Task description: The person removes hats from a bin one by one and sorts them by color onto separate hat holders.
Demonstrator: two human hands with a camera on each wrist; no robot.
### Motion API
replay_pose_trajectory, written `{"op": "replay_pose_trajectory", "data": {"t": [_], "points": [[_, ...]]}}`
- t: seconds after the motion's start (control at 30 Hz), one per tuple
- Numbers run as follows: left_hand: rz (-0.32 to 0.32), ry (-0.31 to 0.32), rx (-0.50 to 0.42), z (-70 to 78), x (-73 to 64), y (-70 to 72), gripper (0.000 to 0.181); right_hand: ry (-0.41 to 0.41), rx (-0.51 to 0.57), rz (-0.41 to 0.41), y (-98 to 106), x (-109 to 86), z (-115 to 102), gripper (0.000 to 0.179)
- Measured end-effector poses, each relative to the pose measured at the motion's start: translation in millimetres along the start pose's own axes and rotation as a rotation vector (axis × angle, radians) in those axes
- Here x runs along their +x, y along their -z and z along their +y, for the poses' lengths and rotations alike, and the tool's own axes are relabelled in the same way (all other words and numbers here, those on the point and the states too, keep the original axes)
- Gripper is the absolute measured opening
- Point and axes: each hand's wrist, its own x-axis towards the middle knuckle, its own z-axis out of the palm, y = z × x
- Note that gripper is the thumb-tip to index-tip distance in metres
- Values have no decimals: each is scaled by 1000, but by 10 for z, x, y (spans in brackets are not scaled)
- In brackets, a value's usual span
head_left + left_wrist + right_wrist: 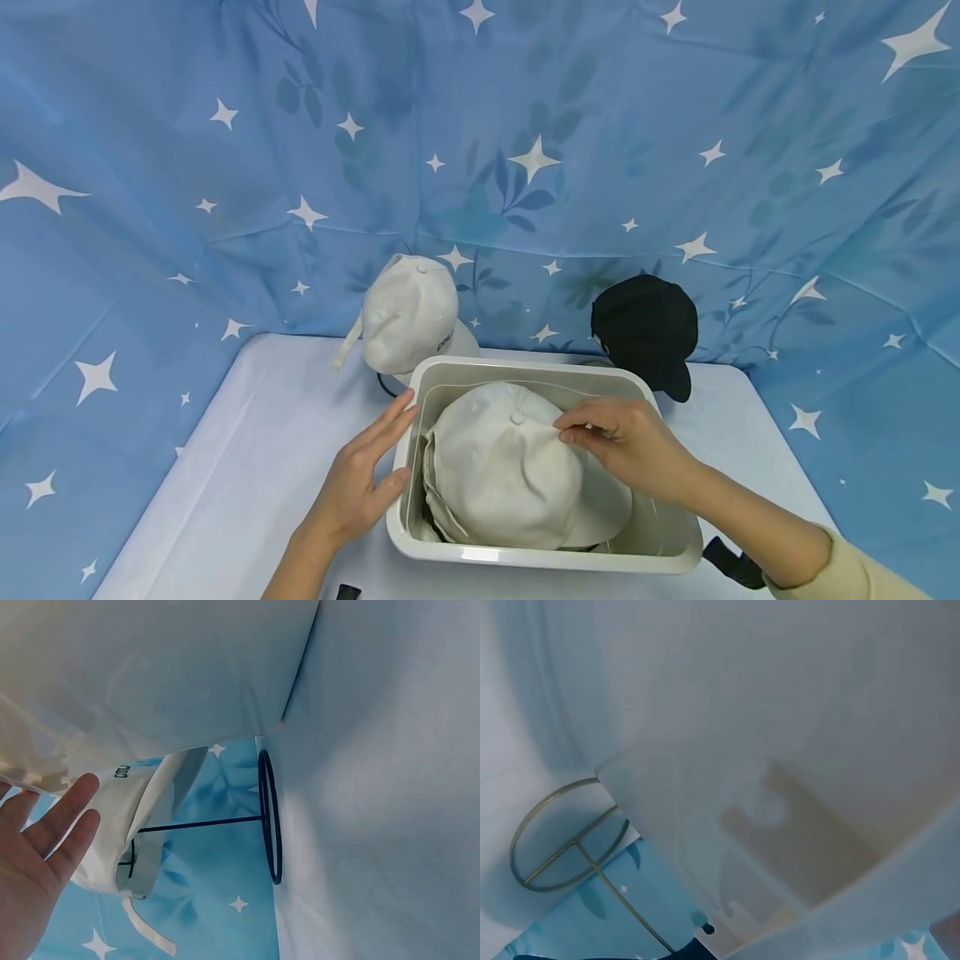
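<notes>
A white baseball cap (502,467) lies in a light plastic bin (547,560), its brim toward the right, with more white cap fabric (442,508) under its left side. My right hand (637,442) reaches over the bin's right side and pinches the crown between thumb and fingers. Along the left rim, my left hand (367,479) rests with its fingers fairly straight and thumb apart. The left wrist view has this hand (45,855) beside the bin's outer wall (187,682). In the right wrist view, the bin wall (705,697) hides the right hand's fingers.
Behind the bin, a white lettered cap (412,312) hangs on a black stand (202,823) at left. At right, a black cap (645,329) stands near a gold-coloured stand (592,855). A black strap-like item (731,562) lies by the right forearm. A starry blue curtain (480,208) backs the white table (262,433).
</notes>
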Motion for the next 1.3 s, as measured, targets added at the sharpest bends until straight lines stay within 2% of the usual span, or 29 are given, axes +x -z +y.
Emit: {"op": "replay_pose_trajectory", "data": {"t": [0.23,0.47,1.0,1.3], "points": [[6,-19,-16,-16,-8,-10,74,55,-39,15,62,43,-21,39],[10,-52,-36,-39,-5,-24,72,68,-51,9,153,87,-56,41],[3,-32,-48,-37,-7,-12,72,107,-95,7,382,261,-188,46],[0,-34,-50,-35,2,-1,71,126,-93,47,545,389,-273,45]]}}
